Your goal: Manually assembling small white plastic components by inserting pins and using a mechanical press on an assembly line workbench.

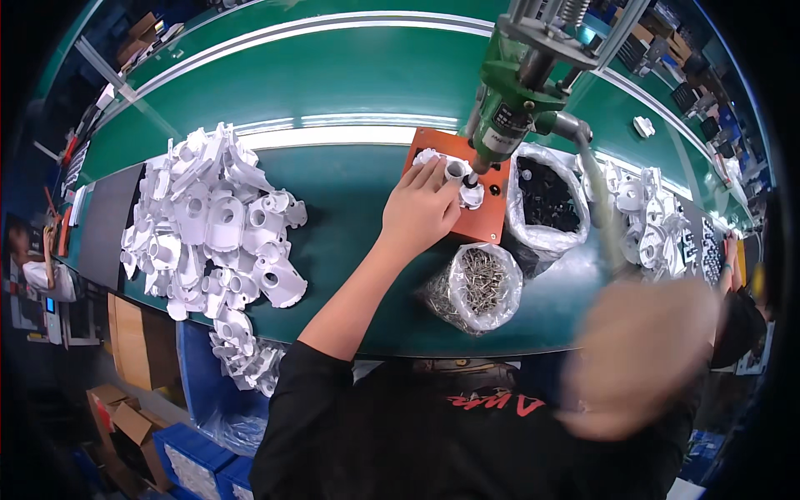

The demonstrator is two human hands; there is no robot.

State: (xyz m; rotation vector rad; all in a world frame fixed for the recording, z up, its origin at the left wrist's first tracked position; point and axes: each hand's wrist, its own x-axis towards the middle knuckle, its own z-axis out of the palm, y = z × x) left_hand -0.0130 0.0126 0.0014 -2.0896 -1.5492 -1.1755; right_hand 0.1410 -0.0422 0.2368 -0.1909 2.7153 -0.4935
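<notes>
My left hand point(421, 204) rests over the orange fixture plate point(479, 227), its fingers curled on a white plastic part point(472, 197). The fingers partly cover this part. Just above it is the lower end of a green hand press point(500, 125), with a black piece point(470, 180) under its tip. From the press a lever point(607, 217) runs toward me and meets my right hand point(642, 358). That hand looks large, rounded and blurred, closed at the lever's end; its separate fingers cannot be made out.
A heap of white plastic parts point(208, 225) lies at left, more white parts point(650, 221) at right. Beside the fixture are a clear bag of metal screws or pins point(483, 282) and a bag of black pieces point(546, 196). Blue bins point(192, 458) stand below left. Other people sit at both sides.
</notes>
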